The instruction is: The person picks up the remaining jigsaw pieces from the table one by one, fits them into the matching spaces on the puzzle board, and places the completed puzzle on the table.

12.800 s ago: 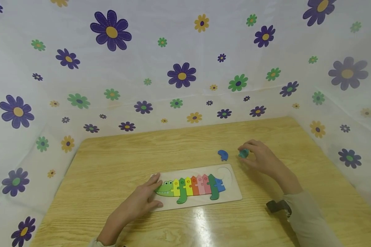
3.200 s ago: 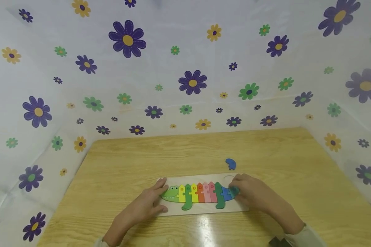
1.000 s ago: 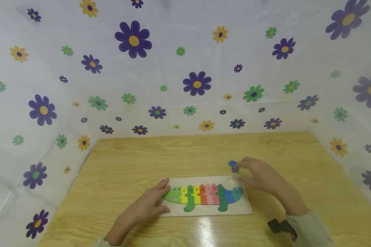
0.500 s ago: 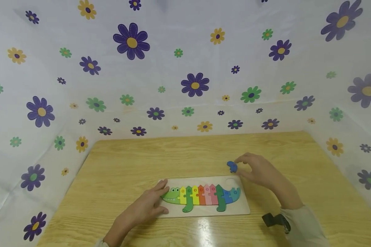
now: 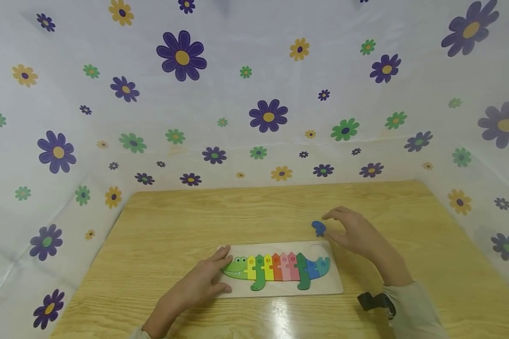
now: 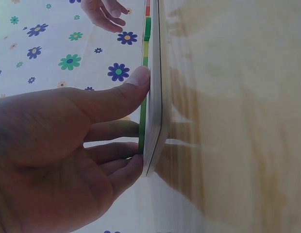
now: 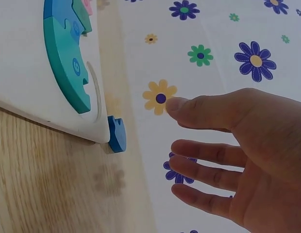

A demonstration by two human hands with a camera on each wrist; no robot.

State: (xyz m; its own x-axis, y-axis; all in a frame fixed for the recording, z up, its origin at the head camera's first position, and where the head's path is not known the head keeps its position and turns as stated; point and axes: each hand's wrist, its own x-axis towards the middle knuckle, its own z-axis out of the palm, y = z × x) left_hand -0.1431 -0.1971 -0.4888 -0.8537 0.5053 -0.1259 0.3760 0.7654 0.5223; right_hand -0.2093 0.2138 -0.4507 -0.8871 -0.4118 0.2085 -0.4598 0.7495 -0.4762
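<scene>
A wooden crocodile puzzle board (image 5: 275,293) lies on the table, with a green head, coloured numbered body pieces and a teal tail piece (image 5: 323,267) in it. At its upper right a curved recess (image 5: 318,249) shows bare wood. My left hand (image 5: 199,281) rests on the board's left end, fairly straight fingers and thumb touching it. Behind the board's right end lies a loose curved blue puzzle piece (image 5: 319,229), also visible in the right wrist view (image 7: 117,134). Just right of that piece hovers my right hand (image 5: 358,233), thumb and fingers apart, holding nothing.
The wood-grain table (image 5: 220,214) carries the board and the loose piece. White curtains (image 5: 220,94) printed with flowers stand behind and at both sides. A dark strap (image 5: 375,302) hangs at the right wrist.
The teal piece, earlier in the right hand, now sits in the board beside the blue tail section. My right hand has moved back over to the loose blue piece. The left hand stays on the board.
</scene>
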